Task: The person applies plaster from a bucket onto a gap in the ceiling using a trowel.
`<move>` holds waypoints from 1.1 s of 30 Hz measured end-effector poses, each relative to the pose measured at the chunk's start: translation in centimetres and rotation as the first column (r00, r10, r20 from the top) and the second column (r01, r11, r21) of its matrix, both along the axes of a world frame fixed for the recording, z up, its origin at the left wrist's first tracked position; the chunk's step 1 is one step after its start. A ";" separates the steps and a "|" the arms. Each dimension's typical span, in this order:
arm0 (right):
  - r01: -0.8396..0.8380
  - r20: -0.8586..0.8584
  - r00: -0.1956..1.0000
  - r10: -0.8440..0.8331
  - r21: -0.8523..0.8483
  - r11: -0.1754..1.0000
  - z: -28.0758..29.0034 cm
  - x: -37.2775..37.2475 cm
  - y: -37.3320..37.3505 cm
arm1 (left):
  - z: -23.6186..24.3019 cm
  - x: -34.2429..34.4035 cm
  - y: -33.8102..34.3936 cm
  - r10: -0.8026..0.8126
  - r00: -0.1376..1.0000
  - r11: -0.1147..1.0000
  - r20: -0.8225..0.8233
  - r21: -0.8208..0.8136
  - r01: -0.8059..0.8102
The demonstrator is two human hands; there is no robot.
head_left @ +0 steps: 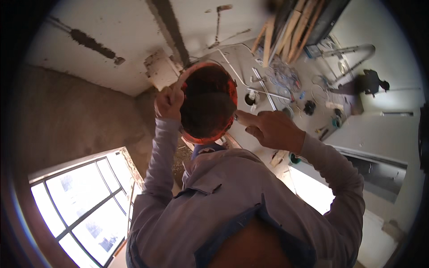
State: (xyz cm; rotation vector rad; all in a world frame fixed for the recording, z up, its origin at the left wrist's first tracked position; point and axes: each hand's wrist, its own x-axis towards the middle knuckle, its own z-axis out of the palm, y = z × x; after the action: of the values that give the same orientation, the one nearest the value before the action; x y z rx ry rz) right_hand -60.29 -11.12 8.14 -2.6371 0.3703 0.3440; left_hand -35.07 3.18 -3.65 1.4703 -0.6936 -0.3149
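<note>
The left hand [169, 103] was clamped on the near-side rim of the reddish bucket [230, 87], which lay immediately to its right, its dark mouth looking longest along the line leading away from the body. Right of the bucket, the right hand [273, 129] pointed its index finger at the opposite rim, seemingly touching; whether it gripped, I couldn't tell.
</note>
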 end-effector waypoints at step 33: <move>0.354 -0.144 0.875 -0.462 0.842 0.407 -22.3 11.8 -6.5 | -12.9 2.5 26.3 0.935 0.346 0.281 0.074 0.439 -0.853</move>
State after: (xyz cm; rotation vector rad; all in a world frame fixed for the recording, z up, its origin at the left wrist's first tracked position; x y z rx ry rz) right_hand -48.46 -17.58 -14.20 -1.4851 0.6081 0.1373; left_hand -32.59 29.46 -16.57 1.9689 0.5272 0.3395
